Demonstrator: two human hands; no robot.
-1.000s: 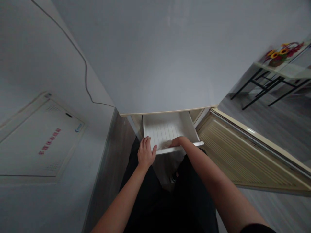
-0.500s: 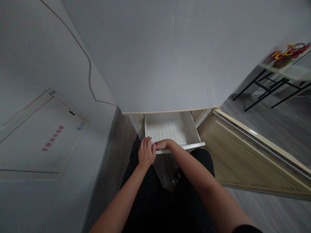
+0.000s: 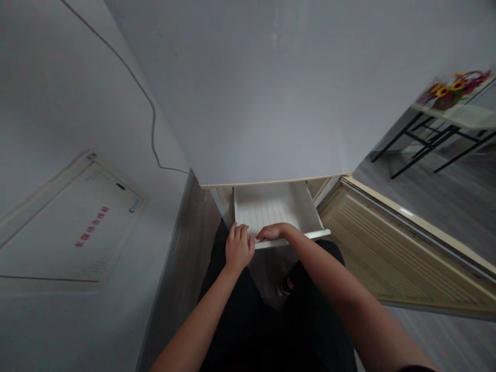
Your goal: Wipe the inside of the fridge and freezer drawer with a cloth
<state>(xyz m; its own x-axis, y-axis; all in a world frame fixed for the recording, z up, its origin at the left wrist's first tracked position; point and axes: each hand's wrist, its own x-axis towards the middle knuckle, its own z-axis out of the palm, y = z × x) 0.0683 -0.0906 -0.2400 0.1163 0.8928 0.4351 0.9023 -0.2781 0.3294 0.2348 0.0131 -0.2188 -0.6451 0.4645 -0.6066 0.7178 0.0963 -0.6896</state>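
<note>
A white drawer (image 3: 306, 209) with a ribbed bottom is pulled partly out from under a large pale cabinet body (image 3: 271, 103). My left hand (image 3: 238, 245) lies over the drawer's front left corner, its fingers hooked over the rim. Just to its right, my right hand (image 3: 273, 232) is curled at the inner side of the front rim, fingers bent down. What its fingers hold, if anything, is hidden. The drawer stands above my knees, and nothing can be seen lying in it.
An open door (image 3: 395, 253) with a cream ribbed inner side stands low on the right. On the left, a wall panel (image 3: 70, 222) with red lettering and a hanging cable (image 3: 153, 124). At the far right, a table (image 3: 461, 116) bears a flower basket (image 3: 445, 101).
My right hand has slid a little to the right along the drawer's front, away from my left hand. My left hand keeps to the corner. The whole view has shifted slightly.
</note>
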